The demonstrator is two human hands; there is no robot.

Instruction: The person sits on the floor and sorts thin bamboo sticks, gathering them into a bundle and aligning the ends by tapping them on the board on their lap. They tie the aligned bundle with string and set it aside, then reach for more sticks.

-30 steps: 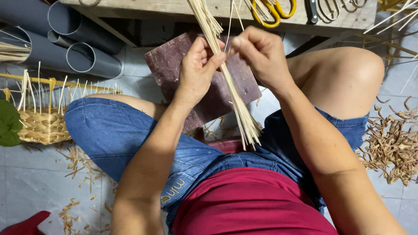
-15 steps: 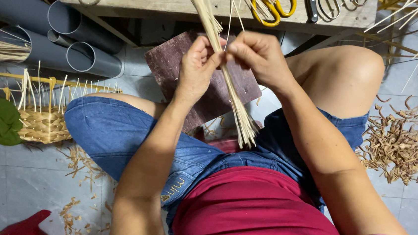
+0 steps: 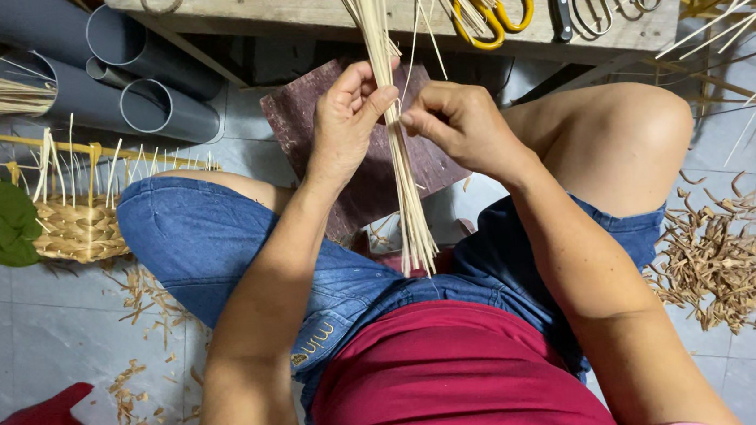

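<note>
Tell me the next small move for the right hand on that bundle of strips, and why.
Probably draw the pinched strip sideways, clear of the bundle of strips. The right hand pinches at the bundle's edge with fingertips only, while the left hand wraps the rest upright over the lap, so one strip looks singled out.

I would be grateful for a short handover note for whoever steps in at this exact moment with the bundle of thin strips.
Left hand: closed around the bundle of pale strips, holding it upright between the knees.
Right hand: fingertips pinching at the bundle just beside the left thumb.
Things: bundle's lower ends hang near the lap; a dark board lies behind it. Half-woven basket with loose uprights sits on the floor at the left; yellow-handled scissors lie on the wooden bench; shavings are piled at the right.
Done: strips gathered in hand.
Left: the basket remains unfinished.
</note>
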